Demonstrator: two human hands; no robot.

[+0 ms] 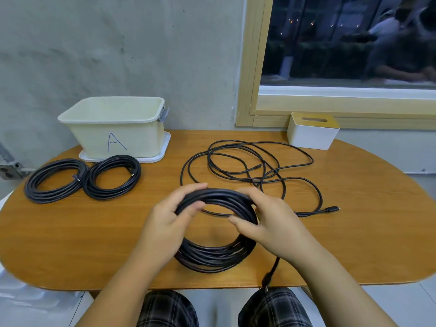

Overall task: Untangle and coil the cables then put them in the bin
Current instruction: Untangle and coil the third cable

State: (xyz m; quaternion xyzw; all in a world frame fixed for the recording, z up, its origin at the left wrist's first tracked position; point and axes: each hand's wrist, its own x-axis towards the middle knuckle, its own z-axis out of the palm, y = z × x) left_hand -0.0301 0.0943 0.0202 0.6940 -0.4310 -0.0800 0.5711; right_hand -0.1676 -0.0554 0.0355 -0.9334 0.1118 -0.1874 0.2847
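I hold a black cable coil (214, 256) upright over the near middle of the wooden table (94, 244). My left hand (169, 223) grips the coil's upper left, and my right hand (266, 223) grips its upper right. One plug end (267, 278) dangles over the table's front edge. A loose black cable (250, 161) lies tangled in wide loops behind the coil, its plug (331, 209) at the right. Two finished coils lie flat at the left: one (55, 180) and another (112, 177). The cream bin marked "A" (115, 128) stands at the back left.
A white tissue box with a wooden top (312, 133) sits at the back right under the window. The bin stands on its white lid (151, 156). A wall socket (9, 171) is at the far left. My knees show below the table's front edge.
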